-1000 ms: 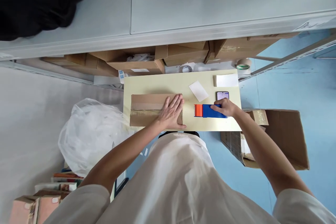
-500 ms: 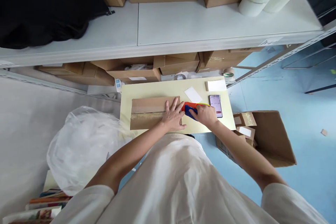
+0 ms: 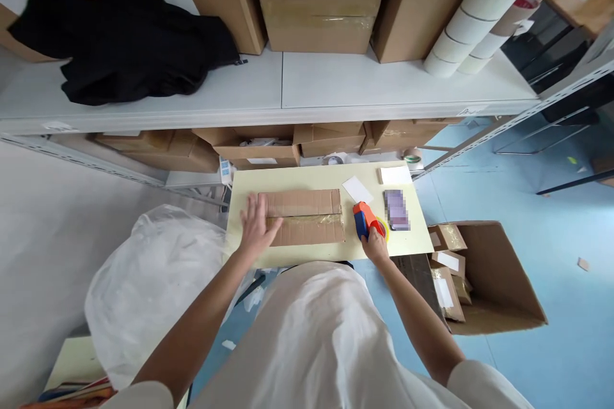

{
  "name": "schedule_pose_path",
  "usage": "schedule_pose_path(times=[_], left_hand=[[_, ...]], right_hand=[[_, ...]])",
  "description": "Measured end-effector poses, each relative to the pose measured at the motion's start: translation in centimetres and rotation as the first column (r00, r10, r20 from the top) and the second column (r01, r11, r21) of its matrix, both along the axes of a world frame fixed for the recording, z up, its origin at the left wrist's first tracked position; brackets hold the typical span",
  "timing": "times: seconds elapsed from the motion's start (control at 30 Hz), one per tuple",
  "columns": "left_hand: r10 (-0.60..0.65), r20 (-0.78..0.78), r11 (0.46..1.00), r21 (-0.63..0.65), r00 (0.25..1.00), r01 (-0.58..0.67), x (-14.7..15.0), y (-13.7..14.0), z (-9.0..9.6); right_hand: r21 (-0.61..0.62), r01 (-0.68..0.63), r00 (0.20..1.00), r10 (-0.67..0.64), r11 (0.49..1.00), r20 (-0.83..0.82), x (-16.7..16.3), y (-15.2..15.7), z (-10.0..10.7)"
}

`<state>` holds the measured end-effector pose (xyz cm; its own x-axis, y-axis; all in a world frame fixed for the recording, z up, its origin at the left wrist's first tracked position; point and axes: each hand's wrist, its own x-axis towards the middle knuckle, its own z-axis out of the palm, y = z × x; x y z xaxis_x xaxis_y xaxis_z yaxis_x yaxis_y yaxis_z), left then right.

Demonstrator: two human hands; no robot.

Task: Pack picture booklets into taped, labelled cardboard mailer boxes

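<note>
A long cardboard box (image 3: 307, 204) lies flat on the pale yellow table (image 3: 288, 259), with shiny tape along its middle seam. My left hand (image 3: 256, 229) is at the box's left end, fingers spread, slightly blurred. To the right of the box, my right hand (image 3: 375, 246) grips an orange and blue tape dispenser (image 3: 364, 218) with a yellow-edged roll in it. The dispenser is apart from the box. Behind it lies a white card (image 3: 357, 190). A phone (image 3: 396, 209) rests on the table just right of the dispenser.
A stack of white cards (image 3: 395, 175) sits at the table's back right. An open carton (image 3: 503, 287) with small boxes stands on the floor at right. A bulging clear plastic bag (image 3: 153, 287) is at left. The grey shelf (image 3: 336, 86) runs above the table's far edge.
My left hand has moved from the box's right end to its left end. The tape dispenser has come away from the box's right end and turned. The head view has shifted.
</note>
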<state>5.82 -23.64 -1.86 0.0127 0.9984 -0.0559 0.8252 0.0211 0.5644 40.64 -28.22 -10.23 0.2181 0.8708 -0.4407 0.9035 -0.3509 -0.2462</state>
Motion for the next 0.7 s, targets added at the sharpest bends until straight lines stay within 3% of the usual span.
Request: schedule_pose_path(times=[0.07, 0.13, 0.23, 0.33, 0.43, 0.5, 0.6, 0.7], left_hand=[[0.105, 0.194, 0.987, -0.141, 0.975, -0.078, -2.3, -0.7, -1.1], [0.113, 0.419, 0.973, -0.228, 0.901, -0.016, -3.5, -1.4, -2.2], [0.045, 0.682, 0.976, -0.187, 0.73, 0.115, -3.8, -2.4, -3.2], [0.037, 0.773, 0.973, -0.173, 0.634, 0.155, -3.9, -3.2, -3.7], [0.043, 0.726, 0.969, -0.197, 0.686, 0.149, -4.3, -3.7, -4.4], [0.025, 0.664, 0.972, -0.19, 0.747, 0.136, -4.4, -3.9, -4.9], [0.021, 0.608, 0.981, -0.165, 0.794, 0.1, -4.3, -3.9, -5.4], [0.053, 0.65, 0.983, -0.167, 0.758, 0.074, -4.1, -3.1, -5.1]], right_hand=[[0.034, -0.027, 1.0, 0.027, 0.999, -0.01, -0.3, -0.5, -1.0], [0.068, -0.051, 0.998, 0.053, 0.996, -0.02, -0.4, -0.8, -1.3], [0.166, -0.079, 0.996, 0.083, 0.983, -0.02, -0.4, -1.0, -0.6], [0.328, -0.155, 0.975, 0.199, 0.932, -0.103, -0.7, -1.1, 1.1], [0.349, -0.248, 0.895, 0.351, 0.904, -0.273, -2.1, -1.3, 2.4], [0.329, -0.253, 0.851, 0.371, 0.91, -0.372, -3.4, -1.4, 2.5], [0.334, -0.115, 0.795, 0.289, 0.935, -0.533, -5.2, -1.1, 2.2], [0.295, 0.032, 0.716, 0.184, 0.955, -0.673, -5.9, 0.1, 2.8]])
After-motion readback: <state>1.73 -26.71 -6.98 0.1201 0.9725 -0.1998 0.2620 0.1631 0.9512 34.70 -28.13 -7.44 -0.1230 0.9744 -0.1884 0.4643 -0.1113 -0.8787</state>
